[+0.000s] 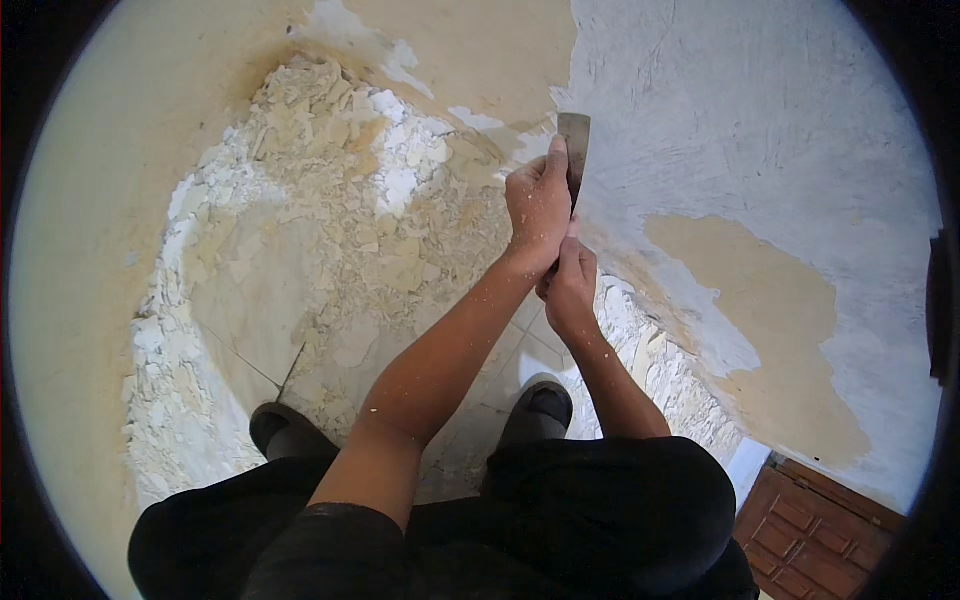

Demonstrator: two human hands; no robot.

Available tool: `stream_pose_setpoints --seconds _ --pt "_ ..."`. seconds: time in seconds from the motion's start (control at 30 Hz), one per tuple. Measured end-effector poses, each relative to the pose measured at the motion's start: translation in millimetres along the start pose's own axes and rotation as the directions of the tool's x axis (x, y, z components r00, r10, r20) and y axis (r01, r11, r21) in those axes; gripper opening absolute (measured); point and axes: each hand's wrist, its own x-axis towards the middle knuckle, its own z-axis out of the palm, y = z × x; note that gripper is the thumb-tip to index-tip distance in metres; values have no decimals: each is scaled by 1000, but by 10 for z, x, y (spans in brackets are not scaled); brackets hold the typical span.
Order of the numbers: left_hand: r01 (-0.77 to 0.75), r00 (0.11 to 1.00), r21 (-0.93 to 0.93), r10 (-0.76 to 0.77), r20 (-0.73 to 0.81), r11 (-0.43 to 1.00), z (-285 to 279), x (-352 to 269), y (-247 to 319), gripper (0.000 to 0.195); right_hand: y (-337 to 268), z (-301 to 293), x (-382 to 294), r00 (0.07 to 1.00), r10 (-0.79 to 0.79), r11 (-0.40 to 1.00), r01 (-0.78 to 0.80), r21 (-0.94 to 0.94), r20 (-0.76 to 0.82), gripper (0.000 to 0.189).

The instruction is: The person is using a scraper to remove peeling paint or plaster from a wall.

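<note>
Both of my hands hold one flat metal scraper against the wall ahead. My left hand grips it higher up, its thumb laid along the blade. Lower down, my right hand is closed around the handle, which is mostly hidden by the fingers. The blade's end touches the wall at the border between tan paint and a bare grey scraped surface. Small pale flakes cling to both hands and forearms.
Heaps of peeled paint flakes cover the tiled floor along both walls. A tan paint patch remains on the grey wall. My sandalled feet stand among the flakes. A brown wooden panelled door is at lower right, and a dark object at the right rim.
</note>
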Motion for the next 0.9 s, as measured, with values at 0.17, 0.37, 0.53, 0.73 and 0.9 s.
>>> stream_pose_setpoints --seconds 0.17,0.37,0.53,0.73,0.9 --pt "17 1000 -64 -16 11 998 -21 7 2 50 -57 46 -11 1000 12 999 -11 -32 0 52" --pt "106 994 -109 -110 -26 988 63 -41 89 47 -127 -65 56 1000 -28 979 26 -201 -9 54" --pt "21 991 -96 -33 -130 995 171 6 163 52 -349 -143 106 997 -70 926 76 -370 31 55" --pt "1 990 -127 -18 -137 992 124 215 212 57 -550 -64 227 983 -122 904 167 -394 139 52" --pt "124 987 -56 -129 -92 991 75 -60 -8 51 -151 -165 -8 998 28 980 -15 -199 62 47"
